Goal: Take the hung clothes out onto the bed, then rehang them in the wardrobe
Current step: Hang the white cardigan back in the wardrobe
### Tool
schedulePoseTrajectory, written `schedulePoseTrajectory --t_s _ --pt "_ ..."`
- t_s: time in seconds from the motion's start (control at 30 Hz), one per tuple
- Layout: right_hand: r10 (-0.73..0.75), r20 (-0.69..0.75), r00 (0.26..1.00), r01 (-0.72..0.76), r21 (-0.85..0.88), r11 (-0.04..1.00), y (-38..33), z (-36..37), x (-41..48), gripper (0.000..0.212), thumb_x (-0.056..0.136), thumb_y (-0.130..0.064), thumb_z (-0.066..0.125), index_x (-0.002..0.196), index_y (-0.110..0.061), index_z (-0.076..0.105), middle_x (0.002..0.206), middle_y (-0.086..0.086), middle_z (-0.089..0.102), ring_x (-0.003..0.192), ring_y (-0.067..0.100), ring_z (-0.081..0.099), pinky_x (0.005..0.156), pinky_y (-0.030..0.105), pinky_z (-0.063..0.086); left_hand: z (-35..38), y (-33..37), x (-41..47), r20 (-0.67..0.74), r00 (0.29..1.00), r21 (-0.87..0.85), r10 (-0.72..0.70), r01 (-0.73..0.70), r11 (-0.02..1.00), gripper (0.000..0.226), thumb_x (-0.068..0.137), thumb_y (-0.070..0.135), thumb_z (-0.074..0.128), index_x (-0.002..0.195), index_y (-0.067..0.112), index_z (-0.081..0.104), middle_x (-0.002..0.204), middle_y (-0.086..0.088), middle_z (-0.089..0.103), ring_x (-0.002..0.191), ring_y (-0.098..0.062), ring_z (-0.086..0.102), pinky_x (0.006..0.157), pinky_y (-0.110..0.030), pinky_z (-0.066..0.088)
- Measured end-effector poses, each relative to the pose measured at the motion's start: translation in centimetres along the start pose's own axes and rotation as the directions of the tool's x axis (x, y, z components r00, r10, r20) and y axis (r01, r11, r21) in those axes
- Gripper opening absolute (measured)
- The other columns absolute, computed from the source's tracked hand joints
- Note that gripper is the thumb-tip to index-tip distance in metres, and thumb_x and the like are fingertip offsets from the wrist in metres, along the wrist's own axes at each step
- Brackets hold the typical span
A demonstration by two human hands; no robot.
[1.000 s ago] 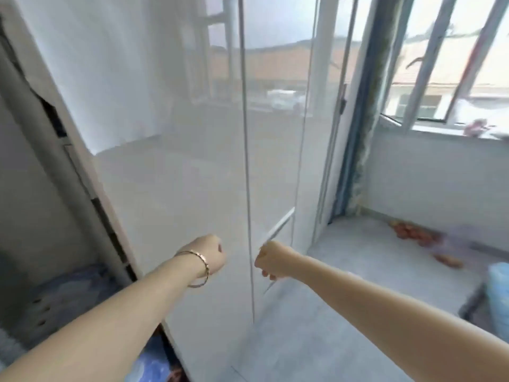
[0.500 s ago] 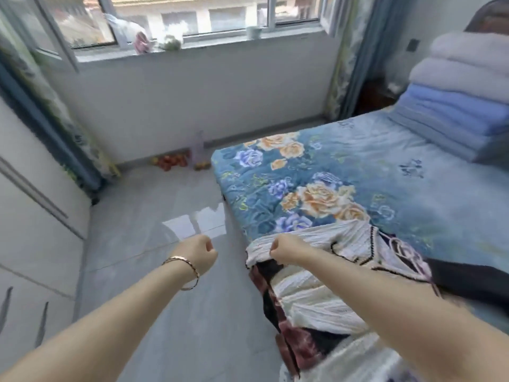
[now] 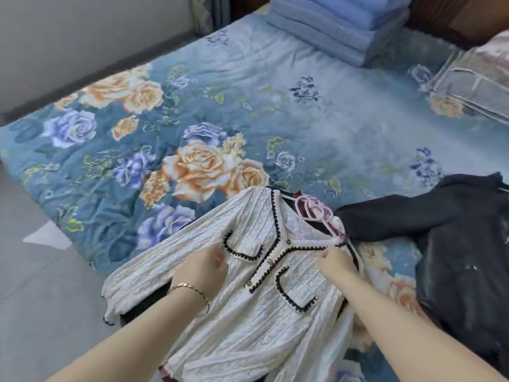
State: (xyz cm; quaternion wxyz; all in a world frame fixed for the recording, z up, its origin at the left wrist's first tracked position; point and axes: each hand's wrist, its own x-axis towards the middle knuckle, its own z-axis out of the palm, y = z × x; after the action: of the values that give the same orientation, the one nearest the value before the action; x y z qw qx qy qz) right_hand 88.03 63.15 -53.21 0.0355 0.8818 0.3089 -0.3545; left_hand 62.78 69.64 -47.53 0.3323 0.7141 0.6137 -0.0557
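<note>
A white cable-knit cardigan (image 3: 248, 307) with black trim lies flat on the near edge of the bed (image 3: 248, 86), over darker garments. It hangs on a pink hanger (image 3: 311, 209) whose hook points toward the middle of the bed. My left hand (image 3: 202, 268) lies on the cardigan's left chest, its fingers curled into the knit. My right hand (image 3: 337, 263) pinches the cardigan's front edge just below the neckline. A black garment (image 3: 454, 244) is spread on the bed to the right of the cardigan.
The bed has a blue floral cover. Folded blue blankets (image 3: 338, 26) are stacked at the far side and a pillow (image 3: 473, 78) lies at the far right. Grey tiled floor (image 3: 35, 285) runs along the bed's left side, below a white wall.
The view swung from the wardrobe doors round to the bed. My fists, held up in the air before, have come down onto the white cardigan.
</note>
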Motion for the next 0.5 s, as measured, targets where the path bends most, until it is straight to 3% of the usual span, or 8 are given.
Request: schedulePoseTrajectory --t_s 0.07,0.1,0.17,0.23,0.3,0.4,0.5 --pt "0.079 -0.064 0.995 -0.079 0.003 0.997 2.1 0.1 4.7 0.015 0.089 -0.015 0.045 0.079 -0.011 0.055 0.098 0.016 0.054 0.102 0.032 0.057 0.08 0.032 0.045 2.6 1.4 3.4 0.012 1.0 0.027 0.017 -0.017 0.999 0.013 0.091 0.022 0.044 0.096 0.026 0.055 0.1 0.002 0.061 0.096 -0.022 0.058 0.073 -0.027 0.043" --pt "0.11 -0.095 0.989 -0.109 0.011 0.994 2.9 0.3 6.8 0.017 0.089 -0.017 0.046 0.094 -0.008 0.06 0.108 0.018 0.056 0.108 0.034 0.056 0.086 0.033 0.045 3.9 1.9 4.9 0.021 0.999 0.043 0.027 -0.028 0.999 0.017 0.091 0.022 0.043 0.101 0.025 0.057 0.104 0.002 0.061 0.097 -0.021 0.058 0.075 -0.027 0.044" --pt "0.148 -0.128 0.981 -0.149 0.0 0.989 4.0 0.8 10.6 0.038 0.091 -0.022 0.046 0.123 -0.003 0.053 0.125 0.018 0.051 0.116 0.035 0.051 0.095 0.036 0.043 6.2 3.0 7.3 0.053 0.998 0.067 0.037 -0.041 0.997 0.021 0.093 0.021 0.041 0.106 0.024 0.057 0.108 0.004 0.06 0.096 -0.019 0.057 0.075 -0.027 0.045" --pt "0.146 -0.127 0.981 -0.152 -0.033 0.988 4.4 1.6 13.5 0.044 0.094 -0.028 0.043 0.132 -0.005 0.045 0.131 0.016 0.047 0.119 0.035 0.047 0.098 0.039 0.041 8.1 3.8 9.2 0.082 0.996 0.075 0.042 -0.048 0.996 0.022 0.093 0.021 0.039 0.106 0.025 0.056 0.108 0.007 0.059 0.09 -0.015 0.055 0.073 -0.025 0.043" --pt "0.137 -0.128 0.982 -0.146 -0.066 0.987 4.6 2.6 15.8 0.046 0.096 -0.031 0.042 0.134 -0.007 0.042 0.133 0.015 0.045 0.12 0.034 0.046 0.097 0.038 0.04 9.6 4.1 10.8 0.111 0.993 0.075 0.038 -0.046 0.996 0.022 0.093 0.021 0.038 0.106 0.026 0.055 0.109 0.008 0.06 0.091 -0.014 0.057 0.075 -0.026 0.047" --pt "0.153 -0.203 0.967 -0.175 -0.097 0.98 4.7 3.9 17.6 0.04 0.095 -0.032 0.043 0.125 -0.005 0.051 0.124 0.015 0.053 0.113 0.034 0.05 0.088 0.035 0.042 10.7 4.2 12.4 0.156 0.988 0.078 0.008 -0.021 0.997 0.022 0.093 0.022 0.039 0.108 0.027 0.054 0.108 0.007 0.061 0.095 -0.015 0.058 0.08 -0.028 0.05" --pt "0.077 -0.198 0.977 -0.086 -0.036 0.996 4.9 4.3 17.8 0.032 0.096 -0.03 0.039 0.112 -0.006 0.054 0.111 0.016 0.059 0.1 0.035 0.057 0.075 0.034 0.043 10.5 4.0 13.2 0.155 0.987 0.042 -0.031 0.025 0.999 0.015 0.094 0.023 0.04 0.1 0.029 0.053 0.102 0.009 0.06 0.089 -0.014 0.057 0.073 -0.025 0.046"
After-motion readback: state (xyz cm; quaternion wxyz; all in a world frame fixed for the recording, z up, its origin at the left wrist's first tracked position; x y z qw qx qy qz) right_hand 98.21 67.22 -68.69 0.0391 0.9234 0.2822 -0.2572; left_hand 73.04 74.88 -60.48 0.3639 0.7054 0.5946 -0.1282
